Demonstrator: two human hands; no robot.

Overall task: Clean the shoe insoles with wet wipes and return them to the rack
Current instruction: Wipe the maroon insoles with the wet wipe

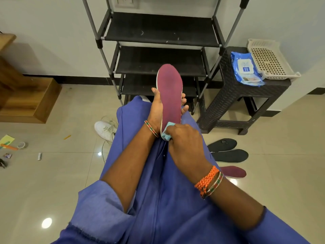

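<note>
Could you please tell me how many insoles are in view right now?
4: one maroon insole in the left hand, two black insoles and another maroon one on the floor; others may be hidden.

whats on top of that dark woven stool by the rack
On the stool lie a blue wet wipes pack and a beige perforated basket, whose near edge overlaps the pack. Nothing shows inside the basket; the stool top beneath both is hidden.

left hand (155, 110) raised palm-up with fingers curled in a grip, right hand (182, 140) just below it, fingers bunched and pinching, both forearms bare.
</note>
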